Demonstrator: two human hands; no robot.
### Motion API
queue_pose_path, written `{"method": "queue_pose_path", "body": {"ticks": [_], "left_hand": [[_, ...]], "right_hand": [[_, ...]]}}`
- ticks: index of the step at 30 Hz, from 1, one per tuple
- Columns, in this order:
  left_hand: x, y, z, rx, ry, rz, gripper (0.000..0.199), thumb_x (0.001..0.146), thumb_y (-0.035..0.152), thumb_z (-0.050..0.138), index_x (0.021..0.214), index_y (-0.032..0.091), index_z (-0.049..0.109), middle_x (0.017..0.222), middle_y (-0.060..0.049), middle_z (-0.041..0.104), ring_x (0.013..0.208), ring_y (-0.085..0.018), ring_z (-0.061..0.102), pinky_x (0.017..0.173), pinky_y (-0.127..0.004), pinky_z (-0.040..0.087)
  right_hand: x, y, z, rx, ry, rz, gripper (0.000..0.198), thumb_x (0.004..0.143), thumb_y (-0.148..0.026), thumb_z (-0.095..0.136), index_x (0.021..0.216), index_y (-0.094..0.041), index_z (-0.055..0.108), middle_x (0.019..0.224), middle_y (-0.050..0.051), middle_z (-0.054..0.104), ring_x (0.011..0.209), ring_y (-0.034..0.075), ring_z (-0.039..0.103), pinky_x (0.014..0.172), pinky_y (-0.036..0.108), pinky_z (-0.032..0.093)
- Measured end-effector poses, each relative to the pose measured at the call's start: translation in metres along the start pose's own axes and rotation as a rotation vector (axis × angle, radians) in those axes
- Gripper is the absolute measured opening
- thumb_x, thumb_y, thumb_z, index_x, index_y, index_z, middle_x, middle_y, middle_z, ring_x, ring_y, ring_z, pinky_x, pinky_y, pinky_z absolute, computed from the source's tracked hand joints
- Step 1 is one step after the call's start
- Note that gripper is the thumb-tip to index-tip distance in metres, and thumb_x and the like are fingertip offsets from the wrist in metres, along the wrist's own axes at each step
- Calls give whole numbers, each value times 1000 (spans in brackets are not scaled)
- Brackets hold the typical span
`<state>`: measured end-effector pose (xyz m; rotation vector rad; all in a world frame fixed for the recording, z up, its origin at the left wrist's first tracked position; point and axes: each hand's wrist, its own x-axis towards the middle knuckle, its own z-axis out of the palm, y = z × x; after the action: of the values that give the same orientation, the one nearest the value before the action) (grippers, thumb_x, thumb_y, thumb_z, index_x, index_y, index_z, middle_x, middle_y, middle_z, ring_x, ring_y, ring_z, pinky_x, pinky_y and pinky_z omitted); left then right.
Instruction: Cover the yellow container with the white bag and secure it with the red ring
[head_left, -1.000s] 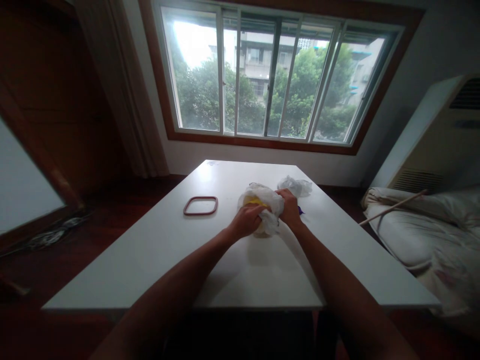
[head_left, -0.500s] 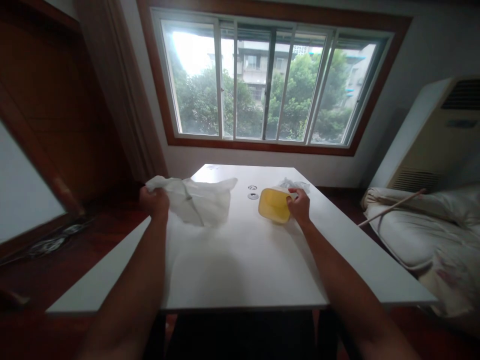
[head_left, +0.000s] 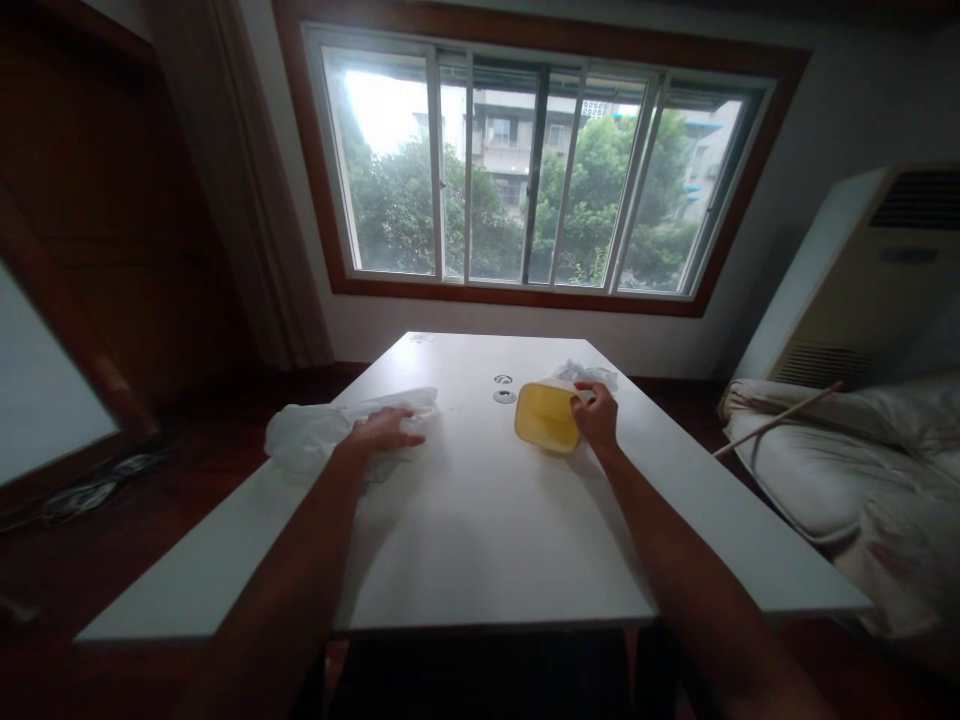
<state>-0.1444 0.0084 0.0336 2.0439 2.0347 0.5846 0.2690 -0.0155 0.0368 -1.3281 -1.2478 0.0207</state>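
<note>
My right hand [head_left: 598,412] pinches the right edge of a yellow, rounded-square plastic container [head_left: 546,418], held tilted above the table. Whether it is a box or only a lid I cannot tell. My left hand [head_left: 386,430] has its fingers spread over a thin white plastic bag [head_left: 300,435] at the table's left edge. The bag lies crumpled, partly hidden under my hand and forearm. Behind the container sits a second crumpled, pale plastic bag [head_left: 585,375].
The white table [head_left: 495,540] narrows away from me. Two small round metallic pieces [head_left: 504,396] show near its middle. To the right are a cushioned seat [head_left: 795,470] with a stick [head_left: 780,420] across it and a tall air conditioner [head_left: 847,270]. A window stands beyond the table.
My left hand has let go of the white bag and moved right, its fingers opening. The bag has dropped to the table's left side. My right hand keeps the container almost in place.
</note>
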Motion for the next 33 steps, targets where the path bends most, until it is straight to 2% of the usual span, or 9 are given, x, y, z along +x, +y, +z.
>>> {"method": "queue_pose_path", "body": {"ticks": [3, 9, 12, 14, 16, 19, 26, 29, 33], "left_hand": [[4, -11, 21, 102, -121, -128, 78, 64, 66, 67, 128, 21, 58, 150, -22, 41, 136, -52, 36, 99, -74, 32], [6, 2, 29, 134, 63, -189, 91, 74, 68, 59, 147, 18, 37, 157, -24, 25, 144, -48, 24, 108, -74, 20], [-4, 38, 32, 30, 280, 64, 87, 80, 68, 56, 149, 21, 33, 158, -19, 27, 147, -41, 22, 114, -69, 12], [-14, 66, 38, -152, 307, 306, 85, 80, 65, 59, 148, 20, 33, 155, -18, 35, 144, -36, 30, 117, -62, 19], [-26, 90, 47, -368, 142, 514, 87, 81, 62, 61, 150, 19, 30, 152, -19, 38, 140, -34, 39, 114, -55, 33], [-38, 111, 62, -596, -56, 636, 90, 79, 58, 67, 151, 24, 27, 151, -19, 40, 136, -34, 44, 106, -56, 43], [-28, 106, 89, -840, -99, 495, 64, 82, 58, 64, 133, 23, 47, 133, -14, 57, 124, -31, 54, 100, -53, 48], [-19, 103, 92, -934, -3, 444, 56, 87, 61, 55, 126, 20, 52, 125, -14, 62, 114, -28, 61, 93, -48, 52], [-14, 101, 89, -840, 209, 288, 54, 90, 55, 53, 130, 19, 50, 120, -15, 64, 101, -26, 66, 85, -44, 55]], "right_hand": [[0, -5, -1, 79, 1, 146, 34, 66, -28, 62, 95, -14, 72, 83, 7, 71, 57, 16, 51, 65, 32, 47], [5, -14, -2, 412, -12, 383, 39, 61, -36, 74, 94, -16, 69, 93, 7, 71, 73, 19, 63, 64, 31, 51], [5, -17, 1, 613, -76, 506, 41, 59, -37, 77, 92, -17, 66, 84, 4, 70, 69, 19, 64, 59, 30, 52], [4, -19, 3, 708, -121, 560, 41, 58, -36, 79, 92, -18, 64, 80, 2, 70, 67, 18, 64, 57, 29, 53], [2, -20, 6, 763, -154, 575, 40, 59, -36, 79, 91, -19, 63, 80, 2, 69, 68, 18, 64, 57, 29, 53], [-3, -22, 10, 774, -224, 525, 37, 65, -41, 76, 92, -21, 61, 83, 2, 69, 73, 18, 65, 59, 29, 55], [-16, -24, 11, 789, -515, 394, 44, 77, -61, 64, 103, -24, 59, 94, 0, 65, 62, 10, 59, 46, 21, 47], [-19, -21, 13, 763, -570, 364, 46, 78, -59, 65, 107, -24, 59, 102, 2, 64, 64, 9, 60, 46, 20, 47], [-17, -6, 19, 583, -548, 239, 45, 81, -61, 59, 101, -20, 62, 104, 5, 66, 64, 12, 61, 50, 23, 49]]}}
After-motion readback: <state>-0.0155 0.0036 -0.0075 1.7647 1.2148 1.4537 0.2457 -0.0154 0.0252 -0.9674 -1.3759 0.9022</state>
